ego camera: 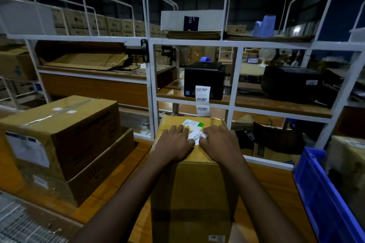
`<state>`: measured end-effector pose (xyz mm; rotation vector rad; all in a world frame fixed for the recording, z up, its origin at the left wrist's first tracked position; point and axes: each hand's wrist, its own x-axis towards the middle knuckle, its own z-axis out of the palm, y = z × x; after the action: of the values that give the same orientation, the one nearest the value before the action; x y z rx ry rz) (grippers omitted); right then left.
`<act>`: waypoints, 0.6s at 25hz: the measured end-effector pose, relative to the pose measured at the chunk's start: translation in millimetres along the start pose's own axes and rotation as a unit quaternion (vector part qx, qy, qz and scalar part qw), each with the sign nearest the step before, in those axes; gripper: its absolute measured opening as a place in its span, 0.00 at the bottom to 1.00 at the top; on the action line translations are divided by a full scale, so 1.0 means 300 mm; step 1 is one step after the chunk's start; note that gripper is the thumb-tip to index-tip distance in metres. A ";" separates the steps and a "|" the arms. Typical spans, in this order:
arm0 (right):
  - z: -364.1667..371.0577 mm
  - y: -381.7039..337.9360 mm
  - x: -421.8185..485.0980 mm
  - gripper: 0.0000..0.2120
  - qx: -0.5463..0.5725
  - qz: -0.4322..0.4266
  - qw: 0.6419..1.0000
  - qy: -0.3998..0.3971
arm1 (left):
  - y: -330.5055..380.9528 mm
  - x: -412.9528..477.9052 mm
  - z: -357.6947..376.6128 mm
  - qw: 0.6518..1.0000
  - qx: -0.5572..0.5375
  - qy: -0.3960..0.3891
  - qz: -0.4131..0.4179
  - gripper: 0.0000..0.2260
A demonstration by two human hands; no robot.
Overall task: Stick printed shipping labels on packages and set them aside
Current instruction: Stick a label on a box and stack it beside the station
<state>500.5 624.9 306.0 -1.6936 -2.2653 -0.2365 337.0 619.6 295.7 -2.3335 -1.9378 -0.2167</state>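
A tall cardboard box [194, 193] stands upright on the wooden table in front of me. Its top carries an older white sticker with a green corner [192, 123]. A white barcode shipping label [196, 136] lies tilted and slightly crumpled on the box top between my hands. My left hand [175, 142] rests on the box top with straight fingers, its thumb at the label's left edge. My right hand [220, 142] is beside it, its fingertips curled onto the label's right edge. Part of the label is hidden under the fingers.
A black label printer [204, 80] sits on the shelf behind the box, with a strip of printed labels [202, 94] hanging from it. Two stacked cardboard boxes [59, 140] stand at the left. A blue plastic crate [324, 193] is at the right. A white metal shelf frame [152, 89] rises behind.
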 end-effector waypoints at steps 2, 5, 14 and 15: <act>0.023 0.003 0.015 0.26 0.017 0.003 0.999 -0.047 | 0.001 -0.003 0.000 0.999 0.008 -0.043 -0.013 0.28; 0.045 0.006 0.053 0.29 0.006 0.004 0.995 -0.102 | -0.015 0.019 -0.009 0.995 0.014 -0.093 -0.010 0.28; 0.029 0.014 0.041 0.32 0.100 0.103 0.987 -0.078 | -0.015 -0.008 -0.007 0.990 -0.060 -0.055 -0.118 0.30; 0.013 0.021 0.035 0.32 0.158 0.127 0.978 -0.054 | -0.017 -0.021 -0.008 0.985 -0.074 -0.041 -0.148 0.30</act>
<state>503.2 637.4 305.6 -1.8285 -1.9966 0.2646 330.7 614.0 297.1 -2.1575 -2.3836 -0.3021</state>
